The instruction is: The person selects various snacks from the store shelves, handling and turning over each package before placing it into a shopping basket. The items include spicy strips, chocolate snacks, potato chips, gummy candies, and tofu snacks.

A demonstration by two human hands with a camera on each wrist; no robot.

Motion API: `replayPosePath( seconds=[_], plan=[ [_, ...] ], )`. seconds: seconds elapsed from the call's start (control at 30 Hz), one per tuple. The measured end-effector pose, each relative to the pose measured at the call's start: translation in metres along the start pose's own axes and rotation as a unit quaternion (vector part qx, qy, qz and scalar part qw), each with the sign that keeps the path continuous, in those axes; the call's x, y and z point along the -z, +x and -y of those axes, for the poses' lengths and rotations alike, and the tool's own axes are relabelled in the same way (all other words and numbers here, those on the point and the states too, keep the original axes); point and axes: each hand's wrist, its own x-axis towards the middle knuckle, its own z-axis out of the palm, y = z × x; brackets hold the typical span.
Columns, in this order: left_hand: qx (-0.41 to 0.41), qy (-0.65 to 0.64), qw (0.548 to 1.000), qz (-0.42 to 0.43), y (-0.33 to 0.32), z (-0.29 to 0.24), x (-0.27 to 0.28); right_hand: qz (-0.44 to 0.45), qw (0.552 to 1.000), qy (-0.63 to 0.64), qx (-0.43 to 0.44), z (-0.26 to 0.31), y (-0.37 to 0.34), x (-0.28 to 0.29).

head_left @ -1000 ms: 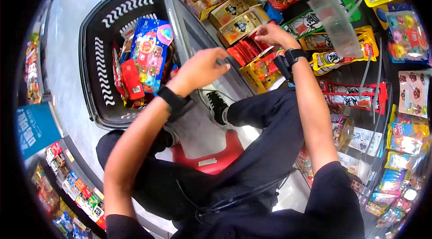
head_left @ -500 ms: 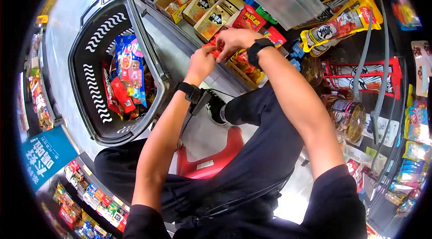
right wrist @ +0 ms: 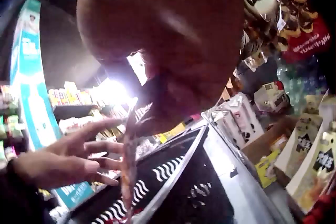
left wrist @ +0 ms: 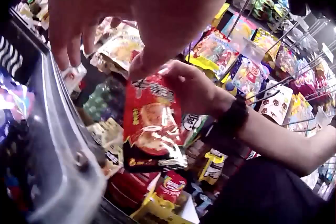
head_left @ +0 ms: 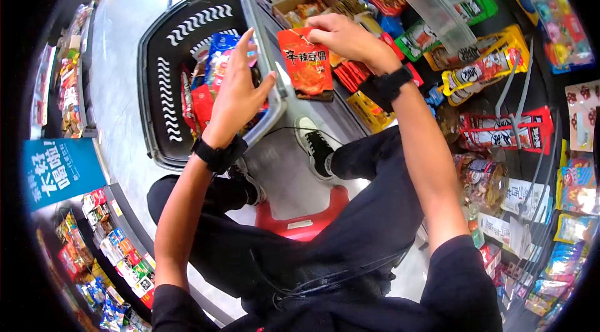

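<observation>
My right hand [head_left: 347,38] pinches a red snack packet [head_left: 309,66] by its top edge, thumb and fingertips at one corner. The packet hangs upright between the shelf and the black basket [head_left: 161,88], its printed front facing up to the head view. Over the basket's near rim, my left hand [head_left: 239,94] is spread with straight fingers and holds nothing. Inside the basket lie a blue candy bag [head_left: 222,51] and a red packet [head_left: 202,104], partly hidden by that hand. In the left wrist view the packet [left wrist: 152,121] hangs beyond the left hand [left wrist: 105,8].
Open boxes with red packets [head_left: 351,76] and yellow packs [head_left: 369,112] line the shelf edge. Yellow snack bags [head_left: 484,73] lie farther right, near metal hooks [head_left: 509,110] and a clear plastic divider [head_left: 431,4]. A red stool [head_left: 300,222] stands between the legs.
Both hands were together at the boxes half a second ago. Since then the right hand has brought the red packet toward the basket, and the left hand has moved left over the rim and spread.
</observation>
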Motion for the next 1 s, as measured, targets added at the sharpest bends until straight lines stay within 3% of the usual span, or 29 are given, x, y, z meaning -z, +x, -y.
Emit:
replayPosePath(
  seconds=[0.07,0.1,0.13,0.17,0.3,0.47,0.53,0.57,0.6,0.63,0.67,0.73,0.8,1.0],
  plan=[
    [-0.020,0.052,0.998,-0.018,-0.003,0.024,0.017,0.029,0.994,0.096,-0.046,0.023,0.001,0.004],
    [0.015,-0.075,0.997,0.013,0.000,0.018,0.023,0.038,0.982,0.160,-0.097,0.025,0.003,-0.001],
    [0.108,-0.211,0.965,0.107,0.000,0.010,0.035,0.029,0.965,0.237,-0.105,0.015,0.012,-0.012],
    [0.108,-0.236,0.959,0.111,-0.005,0.012,0.038,0.029,0.962,0.254,-0.099,0.024,0.016,-0.017],
    [0.122,-0.351,0.925,0.075,-0.015,0.012,0.061,0.047,0.953,0.293,-0.060,0.050,0.036,-0.036],
    [0.167,-0.352,0.920,0.043,-0.027,0.036,0.089,0.127,0.951,0.278,-0.043,0.060,0.058,-0.071],
    [0.134,-0.358,0.924,0.016,-0.028,0.045,0.093,0.128,0.951,0.277,-0.049,0.056,0.071,-0.082],
    [0.139,-0.287,0.948,0.009,-0.028,0.048,0.100,0.097,0.946,0.310,0.005,0.057,0.074,-0.089],
    [0.095,-0.170,0.980,-0.039,-0.029,0.049,0.103,0.098,0.933,0.347,-0.005,0.063,0.079,-0.091],
    [0.051,-0.091,0.993,-0.054,-0.029,0.050,0.110,0.118,0.933,0.335,0.057,0.054,0.087,-0.095],
    [0.006,-0.015,0.997,-0.069,-0.026,0.049,0.116,0.140,0.930,0.319,0.116,0.045,0.093,-0.098],
    [-0.081,0.081,0.988,-0.105,-0.021,0.056,0.124,0.120,0.951,0.240,0.153,0.052,0.094,-0.103],
    [-0.070,0.083,0.988,-0.107,-0.019,0.060,0.127,0.084,0.966,0.137,0.205,0.057,0.096,-0.105],
    [-0.099,0.109,0.984,-0.098,-0.013,0.079,0.132,0.077,0.962,0.067,0.251,0.052,0.105,-0.108]
  ],
)
